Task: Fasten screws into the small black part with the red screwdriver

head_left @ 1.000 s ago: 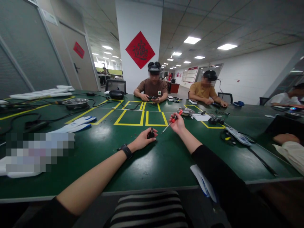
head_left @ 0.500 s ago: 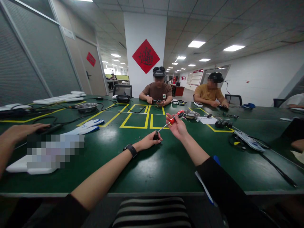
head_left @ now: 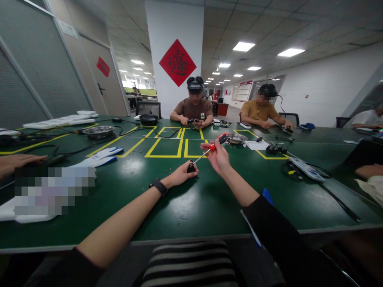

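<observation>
My left hand (head_left: pixel 181 175) rests on the green table, closed round a small black part (head_left: pixel 190 166) with a metallic top; its exact kind does not show. In my right hand (head_left: pixel 220 158) is a screwdriver (head_left: pixel 213 147) with a red and black handle, its fingers curled about the handle. The steel shaft slants down to the left, and its tip meets the top of the black part, or comes very close to it. A few tiny screw-like bits (head_left: pixel 168 170) lie just beyond my left hand.
Metal bowls stand at the left (head_left: pixel 98 131) and beyond my right hand (head_left: pixel 236 138). Black blocks (head_left: pixel 277 148) and a white paper (head_left: pixel 255 145) lie to the right. White-blue gloves (head_left: pixel 101 156) lie left. Co-workers sit opposite; another person's hand (head_left: pixel 20 163) reaches in from the left.
The camera view has shifted a little, so the scene sits further left and higher. My hands keep hold of the screwdriver and the black part in nearly the same pose.
</observation>
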A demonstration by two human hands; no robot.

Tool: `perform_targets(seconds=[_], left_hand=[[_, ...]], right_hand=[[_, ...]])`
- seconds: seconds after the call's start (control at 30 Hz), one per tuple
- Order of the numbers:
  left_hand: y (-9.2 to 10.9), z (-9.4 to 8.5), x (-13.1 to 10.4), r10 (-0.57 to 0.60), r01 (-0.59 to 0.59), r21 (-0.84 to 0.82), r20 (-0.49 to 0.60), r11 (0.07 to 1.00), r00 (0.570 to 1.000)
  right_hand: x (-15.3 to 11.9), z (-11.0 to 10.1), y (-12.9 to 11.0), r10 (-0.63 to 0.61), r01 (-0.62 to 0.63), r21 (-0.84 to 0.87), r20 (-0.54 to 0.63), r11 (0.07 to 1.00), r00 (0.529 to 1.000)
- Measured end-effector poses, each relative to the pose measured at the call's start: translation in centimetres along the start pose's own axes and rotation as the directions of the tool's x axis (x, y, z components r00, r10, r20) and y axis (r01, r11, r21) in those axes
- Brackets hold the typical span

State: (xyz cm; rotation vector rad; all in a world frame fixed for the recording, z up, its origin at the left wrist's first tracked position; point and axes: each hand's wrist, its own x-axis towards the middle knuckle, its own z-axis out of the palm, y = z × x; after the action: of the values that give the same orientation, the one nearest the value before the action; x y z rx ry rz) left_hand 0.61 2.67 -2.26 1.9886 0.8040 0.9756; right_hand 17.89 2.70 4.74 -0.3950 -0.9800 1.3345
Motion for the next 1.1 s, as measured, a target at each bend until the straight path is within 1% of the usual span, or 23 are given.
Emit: perform_targets(seconds=[0.1, 0.13, 0.2, 0.33, 0.47, 0.63, 0.8, 1.1], left_hand=[[0.3, 0.0, -0.1, -0.005, 0.005, -0.028, 0.011, 1.000, 1.000], [0.4, 0.0, -0.1, -0.005, 0.005, -0.030, 0.012, 1.000, 1.000], [0.5, 0.0, -0.2, -0.006, 0.006, -0.020, 0.004, 1.000, 1.000], [0.6, 0.0, -0.3, -0.027, 0.028, 0.014, -0.019, 1.000, 0.999], [0.3, 0.0, -0.3, -0.028, 0.028, 0.002, -0.008, 1.000, 1.000], [0.2, 0.1, -0.2, -0.043, 0.043, -0.032, -0.004, 0.999, 0.999], [0.8, 0.2, -0.3, -0.080, 0.079, -0.035, -0.008, 0.996, 0.997], [1.3, 0.0, -0.4, -0.075, 0.075, -0.015, 0.002, 0.997, 0.997]], right_hand=[[-0.4, -0.1, 0.9, -0.137, 0.107, -0.231, -0.116, 0.967, 0.984], [-0.5, -0.2, 1.1, -0.173, 0.129, -0.279, -0.139, 0.952, 0.975], [-0.7, -0.4, 1.4, -0.207, 0.151, -0.321, -0.150, 0.935, 0.967], [-0.9, -0.4, 1.4, -0.223, 0.172, -0.332, -0.123, 0.928, 0.967], [-1.4, 0.1, 1.3, -0.274, 0.222, -0.358, -0.100, 0.907, 0.957], [-2.2, 0.9, 1.3, -0.329, 0.292, -0.424, -0.016, 0.857, 0.944], [-3.0, 1.5, 1.3, -0.308, 0.300, -0.446, 0.057, 0.843, 0.950], [-3.4, 1.8, 1.0, -0.297, 0.315, -0.452, 0.112, 0.835, 0.948]])
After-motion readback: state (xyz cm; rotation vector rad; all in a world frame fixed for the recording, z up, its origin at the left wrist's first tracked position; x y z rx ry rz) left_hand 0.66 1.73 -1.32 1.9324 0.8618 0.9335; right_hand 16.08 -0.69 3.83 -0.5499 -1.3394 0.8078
